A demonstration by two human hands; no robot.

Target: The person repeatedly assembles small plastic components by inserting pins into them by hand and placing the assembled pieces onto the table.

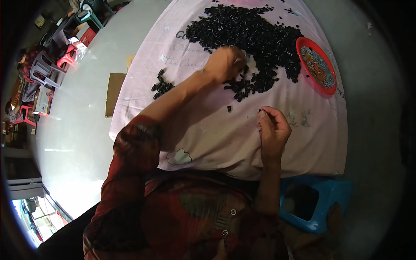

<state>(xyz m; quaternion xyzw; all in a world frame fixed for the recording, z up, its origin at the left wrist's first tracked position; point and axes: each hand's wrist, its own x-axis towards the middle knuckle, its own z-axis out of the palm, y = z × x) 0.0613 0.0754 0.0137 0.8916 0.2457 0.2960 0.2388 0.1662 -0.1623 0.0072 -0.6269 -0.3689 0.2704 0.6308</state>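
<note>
The heap of black pieces (242, 30) covers the far part of the pink cloth (208, 143), and the person's work centres on its near edge. The left hand (225, 64) is at that edge, fingers curled down toward the loose pieces; it is blurred, so whether the fingers are together on anything cannot be told. The right hand (274, 125), nearer the body than the heap, has thumb and forefinger pinched on a small dark piece (261, 111), a fingertip grip that seems chosen because the part is so tiny. A single black piece (229, 109) lies apart on the near side of the heap, and a small cluster (161, 86) sits to its left, perhaps kept separate for easy counting or reach. Just beside the heap on its right, a red bowl (328, 91) holds fine grey bits (329, 78), probably so that they neither scatter nor mix with the black ones. The left forearm slants from lower left up to the heap, elbow bent outward; the right forearm rises almost straight toward it, wrist low, which likely steadies the pinch.
</note>
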